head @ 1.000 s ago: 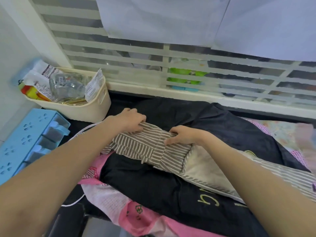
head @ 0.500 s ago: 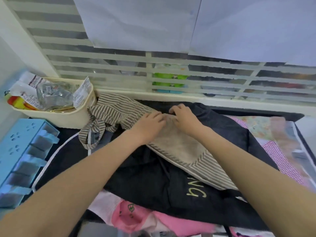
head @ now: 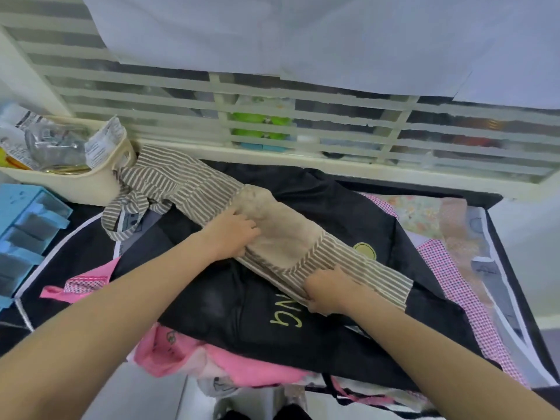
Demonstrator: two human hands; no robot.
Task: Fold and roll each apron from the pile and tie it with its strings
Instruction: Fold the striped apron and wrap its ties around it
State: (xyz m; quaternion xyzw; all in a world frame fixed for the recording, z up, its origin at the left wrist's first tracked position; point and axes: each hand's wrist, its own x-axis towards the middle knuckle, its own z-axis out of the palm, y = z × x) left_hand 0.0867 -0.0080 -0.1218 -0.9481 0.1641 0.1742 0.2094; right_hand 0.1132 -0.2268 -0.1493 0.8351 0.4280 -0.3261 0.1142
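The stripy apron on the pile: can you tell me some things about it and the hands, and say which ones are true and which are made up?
1. The striped apron lies folded into a long strip on a black apron. True.
2. Both hands touch the striped apron. True: left hand, right hand.
3. The striped apron is already rolled and tied. False: it lies unrolled, its strings loose.
4. The cream basket is empty. False: it holds packets.

Brown-and-white striped apron [head: 194, 189] with beige pocket [head: 281, 234]; black apron [head: 230, 313], pink apron [head: 242, 368], blue organizer [head: 27, 219].
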